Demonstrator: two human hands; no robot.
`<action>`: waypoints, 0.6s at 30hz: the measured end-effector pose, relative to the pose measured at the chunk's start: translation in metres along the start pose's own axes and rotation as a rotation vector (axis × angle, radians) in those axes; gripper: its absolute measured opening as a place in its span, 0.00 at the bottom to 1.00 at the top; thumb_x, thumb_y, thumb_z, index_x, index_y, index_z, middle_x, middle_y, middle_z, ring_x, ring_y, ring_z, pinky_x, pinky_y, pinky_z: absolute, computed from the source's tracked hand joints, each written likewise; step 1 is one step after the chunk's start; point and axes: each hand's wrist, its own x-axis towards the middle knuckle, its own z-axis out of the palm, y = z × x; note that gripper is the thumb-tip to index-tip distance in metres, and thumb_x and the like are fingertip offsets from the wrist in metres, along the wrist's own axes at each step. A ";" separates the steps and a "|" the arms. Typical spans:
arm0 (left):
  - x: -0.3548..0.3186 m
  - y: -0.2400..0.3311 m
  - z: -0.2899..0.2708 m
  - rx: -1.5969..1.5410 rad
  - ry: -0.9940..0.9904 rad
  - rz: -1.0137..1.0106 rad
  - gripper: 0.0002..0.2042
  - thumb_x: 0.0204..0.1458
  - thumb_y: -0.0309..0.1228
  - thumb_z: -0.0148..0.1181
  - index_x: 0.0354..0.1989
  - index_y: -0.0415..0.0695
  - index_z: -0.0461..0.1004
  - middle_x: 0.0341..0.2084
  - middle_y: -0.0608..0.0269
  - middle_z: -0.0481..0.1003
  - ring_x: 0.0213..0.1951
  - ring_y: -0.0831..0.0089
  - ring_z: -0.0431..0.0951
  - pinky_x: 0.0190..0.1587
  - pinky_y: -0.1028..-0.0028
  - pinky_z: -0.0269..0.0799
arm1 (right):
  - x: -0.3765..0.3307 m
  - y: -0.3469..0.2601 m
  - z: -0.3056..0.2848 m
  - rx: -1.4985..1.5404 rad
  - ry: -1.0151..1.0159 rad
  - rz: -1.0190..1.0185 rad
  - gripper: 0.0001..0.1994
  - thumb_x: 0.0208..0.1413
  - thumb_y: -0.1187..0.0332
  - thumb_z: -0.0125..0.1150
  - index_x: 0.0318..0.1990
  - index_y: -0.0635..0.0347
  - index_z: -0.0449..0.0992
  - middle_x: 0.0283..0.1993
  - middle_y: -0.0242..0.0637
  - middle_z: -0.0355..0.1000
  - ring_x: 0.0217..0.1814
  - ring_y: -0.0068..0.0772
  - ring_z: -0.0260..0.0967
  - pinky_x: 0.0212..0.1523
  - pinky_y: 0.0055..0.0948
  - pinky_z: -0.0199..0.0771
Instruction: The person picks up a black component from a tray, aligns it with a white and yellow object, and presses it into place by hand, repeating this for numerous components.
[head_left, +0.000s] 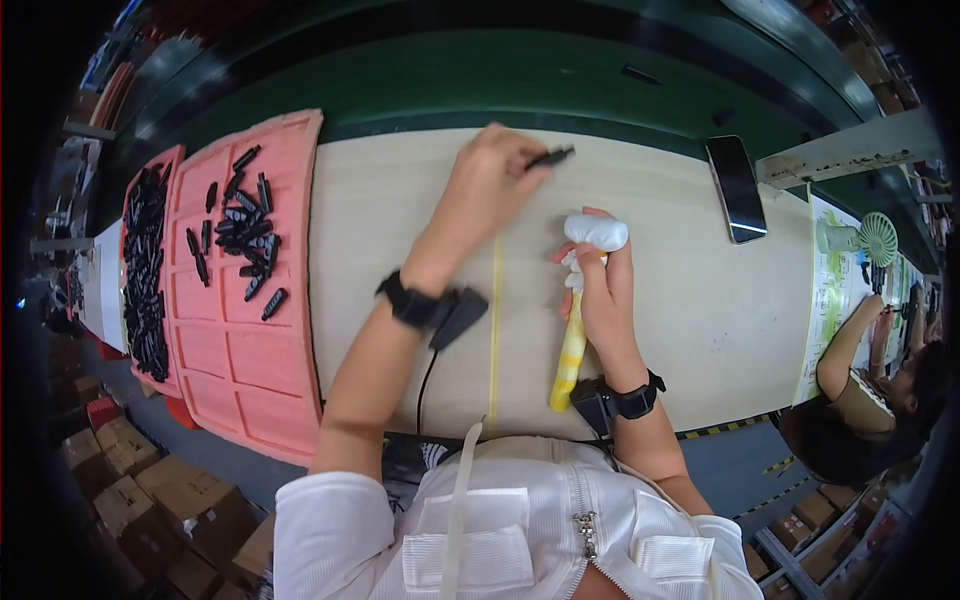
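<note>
Over the far middle of the pale table, my left hand is closed in a pinch on a small black cylindrical part. The part points away to the right, and its near end is hidden by my fingers. Nearer to me and to the right, my right hand is wrapped round a mallet-like tool with a rounded white head and a yellow handle. Its head sits at my fingers, with the handle slanting down towards me. The tool's exact kind I cannot make out. The two hands are apart.
A pink tray on the left bears several loose black parts; a second pink tray beyond holds a dense pile. A phone lies at the back right. Farther right, a small green fan stands near another person's arm.
</note>
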 end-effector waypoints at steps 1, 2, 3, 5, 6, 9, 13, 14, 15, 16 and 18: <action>-0.022 0.004 0.001 -0.001 0.004 -0.019 0.12 0.47 0.24 0.72 0.41 0.38 0.81 0.35 0.53 0.78 0.37 0.63 0.80 0.41 0.67 0.77 | -0.001 -0.002 0.001 -0.020 -0.006 -0.004 0.20 0.68 0.67 0.50 0.65 0.60 0.60 0.41 0.37 0.73 0.25 0.19 0.67 0.20 0.19 0.69; -0.044 0.007 0.002 -0.064 0.042 -0.067 0.12 0.46 0.24 0.72 0.40 0.38 0.82 0.36 0.53 0.78 0.38 0.62 0.81 0.42 0.67 0.78 | -0.004 -0.005 0.004 -0.041 -0.017 -0.010 0.20 0.69 0.66 0.49 0.65 0.59 0.60 0.41 0.37 0.72 0.25 0.19 0.67 0.20 0.19 0.69; -0.058 0.007 0.005 -0.131 0.080 -0.112 0.11 0.45 0.24 0.72 0.39 0.38 0.82 0.36 0.54 0.78 0.39 0.62 0.81 0.43 0.67 0.78 | -0.004 -0.007 0.006 -0.063 -0.024 -0.016 0.19 0.71 0.65 0.47 0.66 0.59 0.60 0.41 0.38 0.72 0.26 0.19 0.67 0.20 0.19 0.69; -0.076 0.002 0.013 -0.082 0.120 -0.080 0.11 0.44 0.23 0.72 0.38 0.37 0.81 0.36 0.54 0.78 0.39 0.60 0.80 0.44 0.65 0.77 | -0.004 -0.008 0.009 -0.123 -0.058 0.001 0.19 0.70 0.65 0.48 0.65 0.60 0.60 0.41 0.38 0.73 0.27 0.21 0.69 0.22 0.21 0.70; -0.082 -0.002 0.016 -0.029 0.150 -0.030 0.11 0.43 0.22 0.71 0.37 0.37 0.81 0.35 0.54 0.78 0.39 0.58 0.79 0.44 0.64 0.77 | -0.003 -0.007 0.011 -0.174 -0.080 0.004 0.19 0.70 0.66 0.49 0.64 0.60 0.60 0.40 0.39 0.74 0.27 0.24 0.70 0.24 0.24 0.71; -0.075 -0.013 0.015 0.059 0.168 0.025 0.11 0.41 0.21 0.70 0.35 0.37 0.80 0.35 0.56 0.78 0.39 0.57 0.79 0.45 0.63 0.76 | 0.017 -0.004 0.011 -0.307 -0.089 -0.127 0.19 0.70 0.66 0.49 0.64 0.60 0.60 0.39 0.38 0.73 0.28 0.24 0.70 0.24 0.24 0.71; -0.093 -0.011 0.018 0.069 0.135 0.026 0.11 0.39 0.21 0.70 0.34 0.39 0.80 0.35 0.58 0.78 0.41 0.57 0.78 0.46 0.63 0.75 | -0.006 0.000 0.014 -0.439 -0.044 -0.333 0.19 0.71 0.65 0.47 0.66 0.59 0.60 0.40 0.35 0.71 0.27 0.19 0.67 0.21 0.20 0.68; -0.098 -0.008 0.018 0.012 0.143 0.008 0.11 0.39 0.21 0.70 0.34 0.39 0.80 0.35 0.58 0.78 0.41 0.57 0.78 0.46 0.63 0.75 | -0.015 -0.004 0.018 -0.417 -0.026 -0.273 0.19 0.71 0.65 0.48 0.65 0.60 0.60 0.40 0.34 0.70 0.27 0.19 0.67 0.22 0.20 0.68; -0.099 -0.007 0.017 -0.039 0.153 -0.003 0.11 0.39 0.21 0.70 0.34 0.39 0.80 0.35 0.58 0.78 0.41 0.57 0.78 0.46 0.63 0.75 | -0.018 -0.007 0.021 -0.389 -0.009 -0.221 0.19 0.71 0.65 0.48 0.65 0.60 0.60 0.40 0.33 0.70 0.27 0.19 0.67 0.22 0.19 0.68; -0.097 -0.007 0.017 -0.037 0.159 0.010 0.11 0.39 0.21 0.70 0.34 0.39 0.80 0.35 0.58 0.78 0.41 0.57 0.78 0.46 0.63 0.75 | -0.015 -0.007 0.022 -0.389 -0.007 -0.235 0.19 0.71 0.65 0.48 0.65 0.60 0.60 0.40 0.33 0.70 0.27 0.19 0.67 0.22 0.19 0.68; -0.092 -0.008 0.018 -0.001 0.164 0.036 0.11 0.40 0.21 0.69 0.35 0.39 0.80 0.34 0.58 0.79 0.40 0.56 0.79 0.46 0.63 0.75 | -0.007 -0.003 0.020 -0.475 -0.093 -0.160 0.20 0.70 0.66 0.50 0.65 0.60 0.61 0.39 0.32 0.70 0.25 0.18 0.66 0.21 0.19 0.68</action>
